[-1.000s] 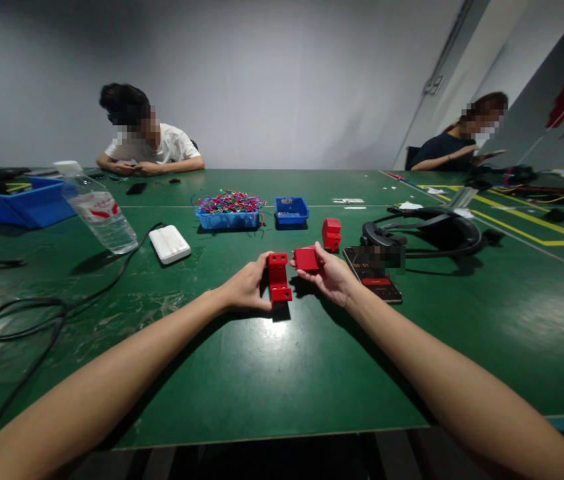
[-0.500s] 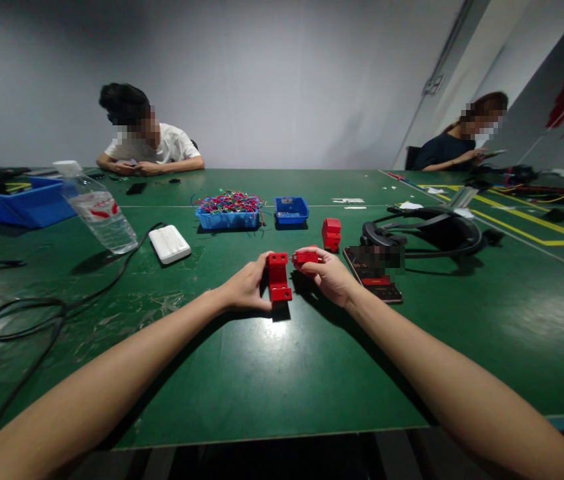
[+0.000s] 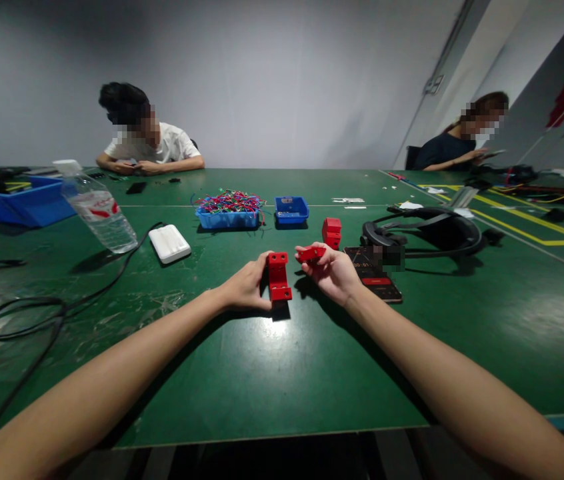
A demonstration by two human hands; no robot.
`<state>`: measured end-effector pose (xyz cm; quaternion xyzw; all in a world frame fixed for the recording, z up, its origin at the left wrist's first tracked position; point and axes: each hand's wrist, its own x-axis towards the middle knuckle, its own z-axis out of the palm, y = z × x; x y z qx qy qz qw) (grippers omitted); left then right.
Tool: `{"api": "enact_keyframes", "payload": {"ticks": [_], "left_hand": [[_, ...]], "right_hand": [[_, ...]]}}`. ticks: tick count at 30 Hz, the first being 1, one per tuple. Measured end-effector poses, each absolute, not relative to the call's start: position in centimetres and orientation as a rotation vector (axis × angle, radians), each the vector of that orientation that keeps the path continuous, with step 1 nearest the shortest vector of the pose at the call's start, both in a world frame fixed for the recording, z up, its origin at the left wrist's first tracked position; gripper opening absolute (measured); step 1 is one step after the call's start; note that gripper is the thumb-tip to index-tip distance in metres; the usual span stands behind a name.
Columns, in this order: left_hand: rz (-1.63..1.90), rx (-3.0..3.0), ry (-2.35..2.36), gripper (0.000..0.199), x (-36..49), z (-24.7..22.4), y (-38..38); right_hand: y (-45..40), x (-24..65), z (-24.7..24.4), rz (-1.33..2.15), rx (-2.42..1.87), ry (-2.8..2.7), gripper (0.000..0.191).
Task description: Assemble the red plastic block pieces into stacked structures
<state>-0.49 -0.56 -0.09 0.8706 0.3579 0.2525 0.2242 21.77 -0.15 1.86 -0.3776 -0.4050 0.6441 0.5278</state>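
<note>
My left hand [image 3: 249, 287] grips a red U-shaped bracket [image 3: 278, 279] by its left side, thumb and fingers at its two ends. Holes show in the bracket's arms, and its open side faces right. Just right of it, my right hand [image 3: 335, 272] pinches a small red block [image 3: 311, 254] between the fingertips; a narrow gap separates block and bracket. Behind my right hand a larger red part [image 3: 332, 233] stands on the green table [image 3: 262, 387]. The fingers partly hide the small block, so its full shape is unclear.
Beyond my hands sit a blue tray heaped with coloured wires [image 3: 229, 215] and a small blue bin [image 3: 292, 211]. On the right lie a phone [image 3: 375, 280] and a black headset [image 3: 427, 233]. Leftward are a white case [image 3: 169, 244], a water bottle [image 3: 97, 210] and a black cable [image 3: 69, 307]. Two people sit opposite.
My right hand has turned the small red block and drawn it slightly away from the bracket; its fingers are rearranged. My left hand and the bracket stay put.
</note>
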Motion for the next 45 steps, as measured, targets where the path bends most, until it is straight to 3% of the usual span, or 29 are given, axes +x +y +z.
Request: {"api": "enact_keyframes", "payload": {"ticks": [11, 17, 25, 38, 45], "left_hand": [[0.720, 2.406, 0.964, 0.093, -0.3, 0.2, -0.8], [0.713, 2.399, 0.962, 0.096, -0.4, 0.1, -0.7], [0.720, 2.418, 0.925, 0.095, -0.4, 0.1, -0.6], [0.715, 2.442, 0.951, 0.094, -0.6, -0.4, -0.3], [0.722, 2.430, 0.929, 0.097, -0.6, -0.3, -0.5]], "right_hand": [[-0.8, 21.3, 2.7, 1.627, -0.838, -0.798, 0.030], [-0.7, 20.8, 2.1, 1.594, -0.710, -0.827, 0.016], [-1.2, 20.6, 1.6, 1.489, -0.745, -1.015, 0.055], [-0.8, 20.6, 1.1, 1.409, -0.786, -1.090, 0.052], [-1.1, 20.7, 1.5, 1.410, -0.718, -1.097, 0.064]]}}
